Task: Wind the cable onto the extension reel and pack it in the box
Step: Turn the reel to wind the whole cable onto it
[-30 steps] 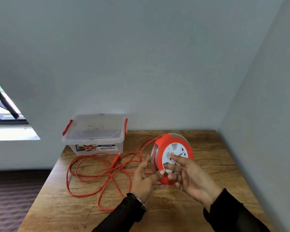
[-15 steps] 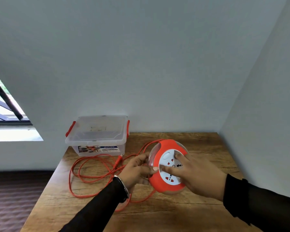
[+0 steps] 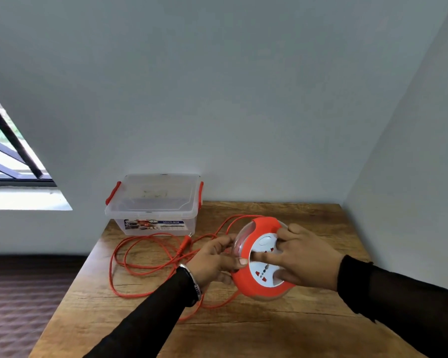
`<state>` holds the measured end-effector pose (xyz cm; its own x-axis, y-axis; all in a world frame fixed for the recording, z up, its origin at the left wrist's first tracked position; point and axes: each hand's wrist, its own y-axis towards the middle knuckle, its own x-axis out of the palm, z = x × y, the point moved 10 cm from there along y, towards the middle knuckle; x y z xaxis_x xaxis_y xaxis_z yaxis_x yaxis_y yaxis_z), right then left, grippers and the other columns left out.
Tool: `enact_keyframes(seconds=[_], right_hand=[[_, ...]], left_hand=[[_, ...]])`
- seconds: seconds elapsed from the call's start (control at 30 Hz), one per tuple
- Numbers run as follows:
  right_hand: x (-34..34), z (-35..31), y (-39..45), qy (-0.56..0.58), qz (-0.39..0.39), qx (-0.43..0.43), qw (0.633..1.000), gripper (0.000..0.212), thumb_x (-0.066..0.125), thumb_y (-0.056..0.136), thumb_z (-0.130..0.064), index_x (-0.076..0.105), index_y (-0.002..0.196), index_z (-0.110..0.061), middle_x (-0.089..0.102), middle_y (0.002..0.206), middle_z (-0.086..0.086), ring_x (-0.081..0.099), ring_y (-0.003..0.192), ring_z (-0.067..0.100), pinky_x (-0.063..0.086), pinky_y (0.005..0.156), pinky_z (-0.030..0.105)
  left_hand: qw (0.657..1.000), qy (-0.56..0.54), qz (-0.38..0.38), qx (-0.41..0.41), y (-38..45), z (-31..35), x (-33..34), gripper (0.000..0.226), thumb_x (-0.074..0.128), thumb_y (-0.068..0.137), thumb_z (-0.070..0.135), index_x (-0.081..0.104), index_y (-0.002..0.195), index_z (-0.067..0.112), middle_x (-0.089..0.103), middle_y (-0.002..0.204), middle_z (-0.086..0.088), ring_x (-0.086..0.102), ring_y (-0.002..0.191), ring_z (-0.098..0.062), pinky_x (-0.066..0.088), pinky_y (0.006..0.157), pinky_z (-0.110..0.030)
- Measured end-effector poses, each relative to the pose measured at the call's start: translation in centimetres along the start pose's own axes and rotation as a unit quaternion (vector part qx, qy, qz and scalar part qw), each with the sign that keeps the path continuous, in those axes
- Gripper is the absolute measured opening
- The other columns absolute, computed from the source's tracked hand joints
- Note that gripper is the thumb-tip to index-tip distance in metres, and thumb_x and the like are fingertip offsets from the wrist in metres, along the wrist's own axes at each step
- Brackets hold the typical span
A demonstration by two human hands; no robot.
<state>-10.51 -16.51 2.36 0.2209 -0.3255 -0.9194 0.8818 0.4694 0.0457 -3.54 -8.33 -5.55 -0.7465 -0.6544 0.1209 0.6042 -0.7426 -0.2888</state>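
Observation:
An orange extension reel (image 3: 254,281) with a white socket face is held tilted just above the wooden table (image 3: 243,332). My left hand (image 3: 215,259) grips its left rim and clear side. My right hand (image 3: 308,257) lies spread over the socket face, fingers pressed on it. The orange cable (image 3: 140,257) lies in loose loops on the table to the left, its plug (image 3: 184,241) near the box. A clear plastic box (image 3: 153,202) with red latches and its lid on stands at the back left.
The table sits in a corner, with a wall behind and another wall (image 3: 411,177) close on the right. A window (image 3: 8,156) is at the far left. Dark floor (image 3: 23,293) lies beyond the table's left edge.
The reel has turned and tipped so its socket face points up more. My right hand has spread over the face, and my left hand has closed on the rim. The cable loops have shifted slightly.

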Motion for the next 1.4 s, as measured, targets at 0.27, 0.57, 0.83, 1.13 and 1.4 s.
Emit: enact_keyframes(seconds=[0.27,0.57,0.83,1.13,1.4], right_hand=[[2.5,3.8,-1.5,0.206,0.039,0.301,0.930,0.073,0.035,0.072,-0.077,0.034,0.138,-0.046,0.064,0.113,0.003,0.053,0.102,0.021,0.034,0.084,0.032],[6.5,3.7,-3.2,0.519,0.109,0.497,0.687,0.071,0.068,0.069,-0.063,0.048,0.131,-0.036,0.062,0.125,-0.004,0.060,0.087,0.005,0.044,0.061,0.014],[8.5,0.7,-3.2,0.745,0.113,0.536,0.381,0.065,0.069,0.082,-0.040,0.042,0.138,-0.021,0.065,0.116,0.004,0.063,0.073,0.005,0.042,0.043,0.012],[9.5,-1.5,-2.4,0.795,0.030,0.550,0.253,0.018,0.064,0.086,-0.027,0.061,0.093,-0.012,0.067,0.062,0.004,0.045,0.043,0.010,0.032,0.048,0.024],[5.3,3.1,-3.3,0.659,0.027,0.449,0.603,0.018,0.068,0.085,-0.023,0.065,0.098,-0.011,0.074,0.081,0.003,0.061,0.059,0.004,0.044,0.047,0.017]], left_hand=[[0.992,-0.111,0.047,0.036,0.0,0.0,-0.2,0.051,0.074,0.076,0.000,0.062,0.120,0.023,0.065,0.120,-0.009,0.070,0.098,-0.029,0.059,0.071,-0.044],[0.976,-0.159,0.121,0.092,-0.3,-0.5,0.7,0.052,0.071,0.076,-0.009,0.061,0.121,0.016,0.069,0.110,-0.015,0.071,0.095,-0.028,0.060,0.072,-0.044],[0.966,-0.164,0.166,0.110,-0.9,-1.5,0.7,0.051,0.069,0.076,-0.012,0.060,0.122,0.009,0.067,0.106,-0.023,0.069,0.097,-0.035,0.058,0.079,-0.052],[0.966,-0.156,0.167,0.124,-1.4,-1.8,0.6,0.049,0.071,0.075,-0.010,0.063,0.116,0.017,0.073,0.095,-0.013,0.070,0.091,-0.030,0.058,0.080,-0.052],[0.976,-0.186,0.104,0.044,-1.1,-1.5,-2.7,0.040,0.068,0.078,-0.003,0.063,0.115,0.012,0.066,0.112,-0.018,0.065,0.092,-0.037,0.060,0.062,-0.045]])
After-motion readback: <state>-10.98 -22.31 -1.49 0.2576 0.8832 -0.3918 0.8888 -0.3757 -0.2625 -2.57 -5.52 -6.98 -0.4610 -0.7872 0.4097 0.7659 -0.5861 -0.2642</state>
